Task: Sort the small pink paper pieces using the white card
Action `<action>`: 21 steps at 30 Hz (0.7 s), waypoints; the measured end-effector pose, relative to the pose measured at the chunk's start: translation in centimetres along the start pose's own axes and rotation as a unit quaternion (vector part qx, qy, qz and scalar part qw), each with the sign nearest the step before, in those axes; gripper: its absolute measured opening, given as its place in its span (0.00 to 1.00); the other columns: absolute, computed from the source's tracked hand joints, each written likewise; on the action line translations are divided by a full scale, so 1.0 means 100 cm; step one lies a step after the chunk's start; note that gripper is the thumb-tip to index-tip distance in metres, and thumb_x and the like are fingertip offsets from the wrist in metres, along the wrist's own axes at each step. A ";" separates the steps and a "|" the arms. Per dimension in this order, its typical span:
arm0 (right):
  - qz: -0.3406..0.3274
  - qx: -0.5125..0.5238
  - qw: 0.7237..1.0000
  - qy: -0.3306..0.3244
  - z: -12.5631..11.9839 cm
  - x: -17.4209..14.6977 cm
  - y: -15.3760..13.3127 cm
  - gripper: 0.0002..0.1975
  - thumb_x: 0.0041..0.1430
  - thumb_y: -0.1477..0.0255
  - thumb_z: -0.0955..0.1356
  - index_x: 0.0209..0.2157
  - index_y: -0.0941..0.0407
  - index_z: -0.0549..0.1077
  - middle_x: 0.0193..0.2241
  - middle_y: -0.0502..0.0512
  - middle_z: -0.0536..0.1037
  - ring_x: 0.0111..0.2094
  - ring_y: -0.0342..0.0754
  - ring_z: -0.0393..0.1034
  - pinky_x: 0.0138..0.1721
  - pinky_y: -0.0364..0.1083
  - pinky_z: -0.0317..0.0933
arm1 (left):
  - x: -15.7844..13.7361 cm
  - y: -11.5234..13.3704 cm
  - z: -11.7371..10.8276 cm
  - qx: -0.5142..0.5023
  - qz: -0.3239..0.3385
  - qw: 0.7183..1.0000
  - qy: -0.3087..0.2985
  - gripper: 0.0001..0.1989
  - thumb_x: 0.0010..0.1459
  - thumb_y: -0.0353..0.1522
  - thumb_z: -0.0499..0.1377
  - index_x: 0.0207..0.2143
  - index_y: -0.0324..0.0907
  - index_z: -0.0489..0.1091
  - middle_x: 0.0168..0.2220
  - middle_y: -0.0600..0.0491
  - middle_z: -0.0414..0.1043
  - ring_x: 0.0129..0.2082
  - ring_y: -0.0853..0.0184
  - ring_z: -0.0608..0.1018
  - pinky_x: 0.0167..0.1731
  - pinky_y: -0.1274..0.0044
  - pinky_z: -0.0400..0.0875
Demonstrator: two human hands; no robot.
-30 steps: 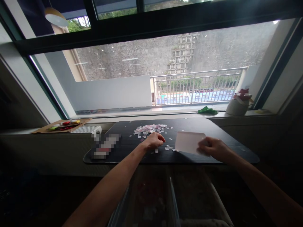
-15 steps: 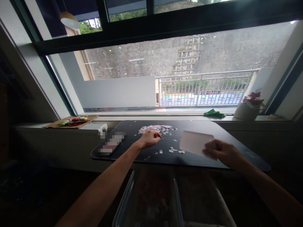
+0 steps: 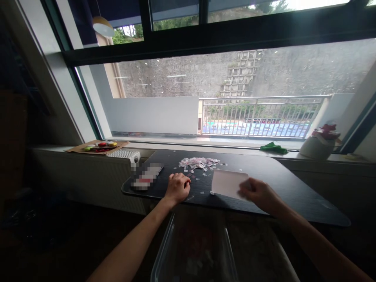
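Near the front edge of a dark tabletop (image 3: 279,188), my left hand (image 3: 178,187) rests with its fingers curled in. Whatever it may hold is hidden. My right hand (image 3: 258,192) is closed on the right end of a pale, stiff card (image 3: 227,183), which slants low over the tabletop. Beyond both hands lies a heap of small white and pinkish paper scraps (image 3: 199,162). A few loose scraps (image 3: 202,192) are scattered between my left hand and the card.
A phone-like object (image 3: 147,176), blurred out, lies at the table's left. Below the front edge stands a clear plastic bin (image 3: 232,250) with scraps inside. A green cloth (image 3: 273,147) and a pale pot (image 3: 317,145) sit on the windowsill. A radiator (image 3: 88,176) stands left.
My left hand has drawn back from the heap toward the front edge, its fingers more curled. The card in my right hand has moved left, over where loose scraps lay.
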State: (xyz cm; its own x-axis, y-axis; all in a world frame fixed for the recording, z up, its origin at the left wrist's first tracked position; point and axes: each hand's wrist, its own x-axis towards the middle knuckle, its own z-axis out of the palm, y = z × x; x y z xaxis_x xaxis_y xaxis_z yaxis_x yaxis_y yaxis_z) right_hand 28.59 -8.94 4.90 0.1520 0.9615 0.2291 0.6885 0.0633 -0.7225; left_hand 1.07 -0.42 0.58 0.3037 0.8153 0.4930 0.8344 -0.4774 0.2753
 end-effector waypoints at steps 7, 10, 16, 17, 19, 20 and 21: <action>0.029 -0.020 0.999 0.021 -0.051 -0.001 0.025 0.12 0.41 0.62 0.70 0.26 0.55 0.72 0.21 0.52 0.76 0.24 0.47 0.69 0.25 0.44 0.61 | -0.004 0.007 -0.003 0.031 0.011 0.999 0.030 0.10 0.53 0.29 0.52 0.29 0.42 0.73 0.33 0.50 0.73 0.38 0.62 0.72 0.54 0.60 0.53; 0.045 0.081 0.996 0.008 -0.046 0.006 0.026 0.13 0.40 0.62 0.71 0.26 0.56 0.71 0.23 0.54 0.77 0.26 0.48 0.71 0.25 0.44 0.62 | -0.004 0.006 -0.004 0.035 0.014 0.999 0.030 0.10 0.53 0.29 0.51 0.29 0.43 0.72 0.32 0.50 0.73 0.38 0.62 0.72 0.54 0.60 0.53; 0.086 0.165 0.982 -0.039 -0.042 0.005 0.036 0.17 0.31 0.62 0.74 0.24 0.57 0.71 0.20 0.52 0.76 0.22 0.46 0.70 0.23 0.44 0.61 | -0.005 0.004 -0.004 0.053 0.026 0.997 0.039 0.10 0.53 0.29 0.51 0.28 0.42 0.72 0.31 0.50 0.72 0.38 0.61 0.72 0.54 0.59 0.54; 0.088 0.167 0.981 -0.044 -0.046 0.004 0.040 0.17 0.31 0.62 0.74 0.24 0.57 0.71 0.20 0.51 0.76 0.21 0.45 0.69 0.22 0.44 0.61 | -0.005 0.004 -0.004 0.057 0.029 0.997 0.046 0.10 0.53 0.29 0.51 0.28 0.42 0.72 0.31 0.50 0.72 0.38 0.61 0.72 0.54 0.59 0.54; 0.089 0.169 0.981 -0.038 -0.055 0.002 0.047 0.18 0.31 0.63 0.74 0.24 0.58 0.71 0.20 0.52 0.76 0.21 0.45 0.69 0.22 0.44 0.61 | -0.006 0.004 -0.005 0.064 0.038 0.995 0.066 0.09 0.53 0.29 0.52 0.28 0.42 0.72 0.32 0.50 0.72 0.40 0.60 0.71 0.54 0.59 0.53; 0.089 0.170 0.981 -0.024 -0.059 0.002 0.050 0.18 0.31 0.62 0.74 0.24 0.58 0.71 0.20 0.52 0.76 0.22 0.46 0.70 0.23 0.44 0.61 | -0.006 0.004 -0.006 0.067 0.043 0.994 0.078 0.09 0.53 0.29 0.52 0.29 0.42 0.72 0.32 0.50 0.72 0.41 0.59 0.71 0.55 0.59 0.53; 0.091 0.171 0.981 -0.007 -0.062 0.003 0.052 0.18 0.31 0.62 0.74 0.24 0.57 0.72 0.21 0.52 0.77 0.24 0.46 0.71 0.25 0.44 0.62 | -0.007 0.004 -0.006 0.069 0.049 0.992 0.089 0.09 0.52 0.28 0.52 0.30 0.42 0.72 0.33 0.50 0.72 0.42 0.59 0.71 0.55 0.59 0.52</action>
State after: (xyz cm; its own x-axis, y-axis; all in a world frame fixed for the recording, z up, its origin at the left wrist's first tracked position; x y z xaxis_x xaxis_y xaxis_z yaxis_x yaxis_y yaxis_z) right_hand 36.65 -10.00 5.23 0.2383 0.9688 0.0688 0.3724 -0.0257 -0.9277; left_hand 0.95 -1.37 0.89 0.3101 0.6913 0.6527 0.8638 -0.4916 0.1101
